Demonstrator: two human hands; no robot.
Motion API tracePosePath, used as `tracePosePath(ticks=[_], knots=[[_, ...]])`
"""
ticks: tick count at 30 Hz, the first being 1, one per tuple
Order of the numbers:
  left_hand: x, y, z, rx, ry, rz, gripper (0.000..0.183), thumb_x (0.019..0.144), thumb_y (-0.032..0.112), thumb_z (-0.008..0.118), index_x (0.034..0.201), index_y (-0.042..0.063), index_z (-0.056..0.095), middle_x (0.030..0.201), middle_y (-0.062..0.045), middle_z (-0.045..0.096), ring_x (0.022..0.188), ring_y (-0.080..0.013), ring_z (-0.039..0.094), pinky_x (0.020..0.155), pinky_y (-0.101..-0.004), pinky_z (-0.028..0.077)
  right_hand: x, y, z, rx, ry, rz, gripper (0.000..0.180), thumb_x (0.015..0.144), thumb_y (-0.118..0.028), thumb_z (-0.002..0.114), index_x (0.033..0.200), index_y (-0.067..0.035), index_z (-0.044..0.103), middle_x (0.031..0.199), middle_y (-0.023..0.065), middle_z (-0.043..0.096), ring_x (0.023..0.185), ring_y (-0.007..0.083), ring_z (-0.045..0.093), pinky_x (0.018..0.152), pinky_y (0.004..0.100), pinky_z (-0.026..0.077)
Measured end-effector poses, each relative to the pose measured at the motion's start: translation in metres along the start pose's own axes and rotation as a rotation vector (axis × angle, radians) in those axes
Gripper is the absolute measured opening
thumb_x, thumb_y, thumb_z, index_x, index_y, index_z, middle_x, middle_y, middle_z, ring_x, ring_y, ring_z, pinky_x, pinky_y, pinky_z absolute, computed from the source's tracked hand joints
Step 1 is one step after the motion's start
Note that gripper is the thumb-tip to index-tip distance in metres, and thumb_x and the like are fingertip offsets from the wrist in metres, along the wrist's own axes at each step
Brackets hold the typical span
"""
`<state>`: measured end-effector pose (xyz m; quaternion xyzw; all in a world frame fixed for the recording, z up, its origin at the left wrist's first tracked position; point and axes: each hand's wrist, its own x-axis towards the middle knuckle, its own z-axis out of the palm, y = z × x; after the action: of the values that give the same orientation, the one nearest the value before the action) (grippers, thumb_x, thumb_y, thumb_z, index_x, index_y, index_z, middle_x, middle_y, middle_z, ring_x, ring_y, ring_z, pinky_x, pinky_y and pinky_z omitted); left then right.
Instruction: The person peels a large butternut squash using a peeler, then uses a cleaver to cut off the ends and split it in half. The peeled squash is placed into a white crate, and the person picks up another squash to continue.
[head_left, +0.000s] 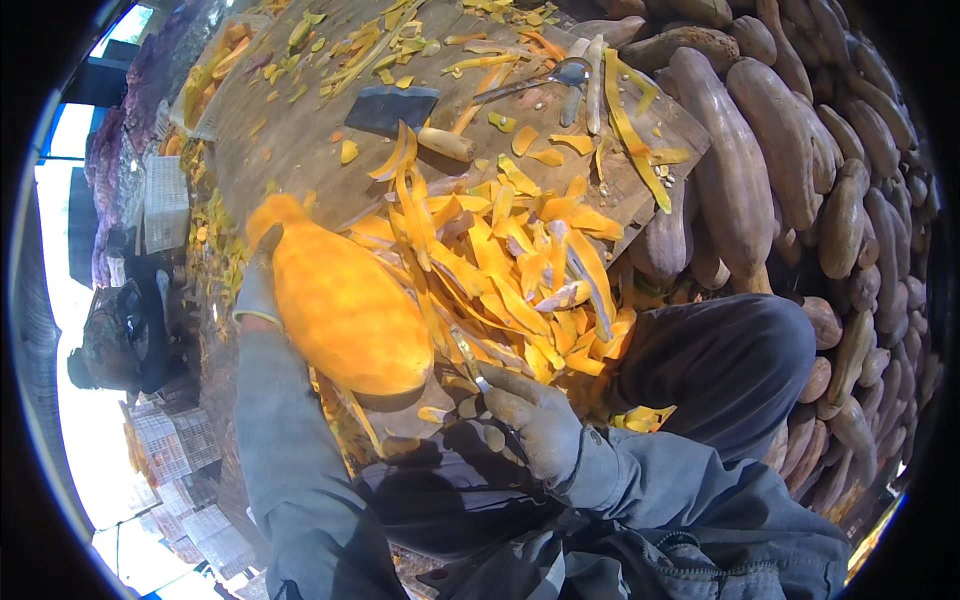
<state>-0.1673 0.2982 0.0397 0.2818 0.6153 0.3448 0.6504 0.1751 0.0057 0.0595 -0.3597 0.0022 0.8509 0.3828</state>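
Note:
A peeled orange squash (345, 304) lies tilted before me, its narrow neck to the upper left. My left hand (262, 277), in a pale work glove, grips it at the neck on its left side. My right hand (536, 424), also gloved, is closed around a peeler (471, 361) whose metal end points up and left. The peeler is apart from the squash, just right of its lower end. Right beside the squash is a heap of orange peel strips (510, 277). Beyond it a cleaver (394, 111) with a wooden handle and a metal spoon (566, 73) lie on the wooden board.
Many unpeeled long squashes (720, 165) are piled along the right. Peel scraps (360, 60) litter the board's far part. A plastic crate (214, 82) of orange pieces stands at the upper left. White crates (166, 202) and a person in dark clothing (124, 330) are at the left.

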Motion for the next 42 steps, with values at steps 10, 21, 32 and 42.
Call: tracePosePath(ticks=[10, 21, 32, 42], knots=[[0.008, -0.005, 0.006, 0.003, 0.148, 0.162, 0.051, 0.091, 0.029, 0.074, 0.133, 0.004, 0.061, 0.126, -0.009, 0.066, 0.113, -0.0225, 0.062, 0.101, -0.0372, 0.05, 0.004, 0.056, 0.029, -0.323, 0.034, -0.162, 0.052, 0.101, -0.015, 0.055, 0.151, -0.004, 0.044, 0.096, 0.001, 0.063, 0.071, 0.0073, 0.051, 0.062, 0.0206, 0.042], [0.018, -0.01, -0.002, 0.022, 0.198, 0.165, 0.056, 0.091, 0.033, 0.074, 0.134, 0.002, 0.059, 0.123, -0.011, 0.066, 0.108, -0.0232, 0.063, 0.098, -0.0353, 0.051, 0.006, 0.043, 0.03, 0.13, 0.018, -0.147, 0.047, 0.104, -0.016, 0.043, 0.148, 0.002, 0.041, 0.102, 0.0113, 0.069, 0.057, 0.0083, 0.054, 0.041, 0.0198, 0.037], [0.026, -0.015, -0.004, 0.162, 0.269, 0.253, 0.055, 0.088, 0.032, 0.078, 0.133, 0.004, 0.062, 0.129, -0.008, 0.064, 0.113, -0.021, 0.059, 0.099, -0.0319, 0.047, -0.031, -0.014, 0.051, -0.355, 0.16, -0.236, 0.054, 0.096, -0.011, 0.056, 0.146, 0.006, 0.046, 0.09, 0.0053, 0.064, 0.066, 0.0085, 0.054, 0.059, 0.0209, 0.04], [-0.004, -0.032, 0.017, 0.148, 0.526, 0.216, 0.09, 0.08, 0.048, 0.082, 0.143, -0.008, 0.049, 0.145, -0.019, 0.051, 0.129, -0.0247, 0.049, 0.109, -0.0337, 0.039, 0.081, -0.155, -0.069, -1.815, 0.829, -0.835, 0.052, 0.09, -0.016, 0.062, 0.142, -0.01, 0.055, 0.11, 0.0255, 0.062, 0.099, 0.0411, 0.065, 0.088, 0.0452, 0.052]])
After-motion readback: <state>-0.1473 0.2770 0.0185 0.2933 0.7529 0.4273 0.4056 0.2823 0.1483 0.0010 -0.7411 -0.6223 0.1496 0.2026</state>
